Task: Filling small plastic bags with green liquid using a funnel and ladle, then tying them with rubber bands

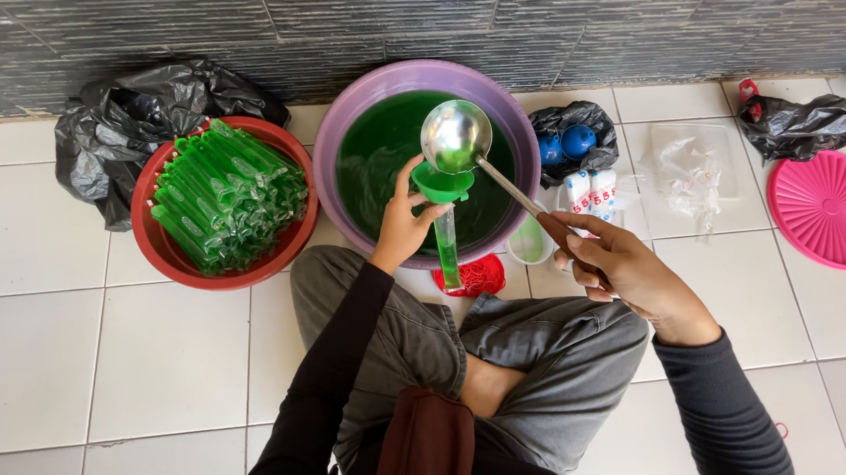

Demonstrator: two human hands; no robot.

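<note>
Left hand [402, 228] pinches the green funnel [442, 183] and its thin tube bag [448, 254] over the purple basin [352, 116], right hand [627, 270] clamped around the ladle [457, 136] tilted above — tip too fast and green liquid likely overflows onto the floor.

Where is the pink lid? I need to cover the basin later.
In the head view the pink lid lies on the tiled floor at far right, just below a black bag.

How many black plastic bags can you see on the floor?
3. One big bag sits left, behind the red basin. One holds blue balls beside the purple basin. One lies far right, above the pink lid.
</note>
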